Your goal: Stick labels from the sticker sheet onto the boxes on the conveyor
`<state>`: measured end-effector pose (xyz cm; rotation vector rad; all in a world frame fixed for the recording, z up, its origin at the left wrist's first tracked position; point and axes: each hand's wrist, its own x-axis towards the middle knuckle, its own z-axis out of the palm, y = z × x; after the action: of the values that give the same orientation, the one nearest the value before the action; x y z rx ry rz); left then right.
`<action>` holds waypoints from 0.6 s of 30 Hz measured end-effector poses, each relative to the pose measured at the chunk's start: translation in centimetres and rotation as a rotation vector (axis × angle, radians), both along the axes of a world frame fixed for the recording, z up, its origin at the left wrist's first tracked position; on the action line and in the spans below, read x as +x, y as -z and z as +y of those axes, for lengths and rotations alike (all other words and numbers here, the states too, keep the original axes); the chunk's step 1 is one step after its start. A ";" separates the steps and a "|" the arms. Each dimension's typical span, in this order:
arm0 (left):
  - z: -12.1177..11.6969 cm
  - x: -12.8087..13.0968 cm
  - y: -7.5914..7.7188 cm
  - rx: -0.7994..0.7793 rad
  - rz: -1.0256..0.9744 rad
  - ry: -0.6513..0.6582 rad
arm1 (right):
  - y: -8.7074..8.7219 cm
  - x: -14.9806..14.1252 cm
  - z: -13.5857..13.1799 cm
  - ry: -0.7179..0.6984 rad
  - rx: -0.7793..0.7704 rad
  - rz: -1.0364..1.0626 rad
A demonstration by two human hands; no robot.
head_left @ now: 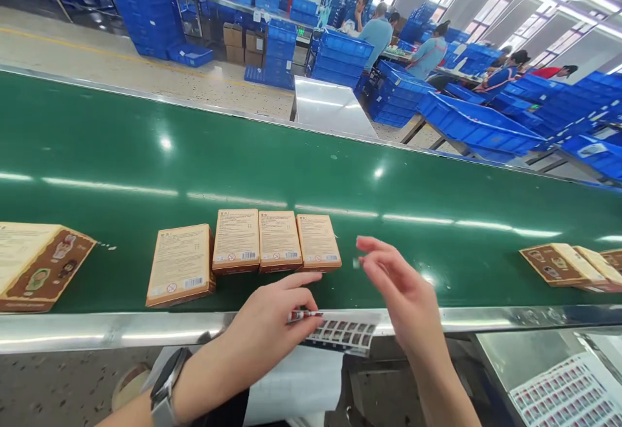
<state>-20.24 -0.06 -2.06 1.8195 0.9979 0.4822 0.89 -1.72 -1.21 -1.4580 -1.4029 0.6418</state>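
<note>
My left hand [279, 313] is closed on a sheet of small stickers [347, 333], pinching it between thumb and fingers above the belt's near edge. The sheet's left end curls up in that grip, and rows of dark little pictures show on it. To the right, my right hand [403, 284] is raised over the belt with its fingertips drawn together. At those tips is a small, pale, blurred piece that looks like a sticker. Just left of it, three tan-and-brown boxes [280, 239] stand side by side, with another box [179, 262] slightly turned at their left.
The green conveyor belt [272, 155] crosses the view, bordered by a metal rail [121, 330]. More boxes lie at the far left [43, 265] and far right [564, 265]. Sticker sheets [568, 391] rest at lower right. Beyond are blue crates [340, 57] and several people.
</note>
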 end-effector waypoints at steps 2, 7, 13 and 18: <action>0.1 0.2 0.5 0.084 0.042 0.051 | 0.9 0.3 2.6 0.087 -0.190 0.228; 0.3 0.9 0.3 0.116 0.209 0.086 | 2.7 -0.7 5.9 0.151 -0.370 0.494; 0.1 1.6 -0.5 0.138 0.213 0.106 | 2.6 -1.3 5.1 0.243 -0.347 0.491; 0.3 2.0 -0.6 0.153 0.217 0.133 | 2.4 -1.6 4.6 0.288 -0.259 0.294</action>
<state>-18.21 0.21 -1.42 2.0944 0.9984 0.2894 -0.69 2.89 -3.57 -1.6514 -0.8876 0.8348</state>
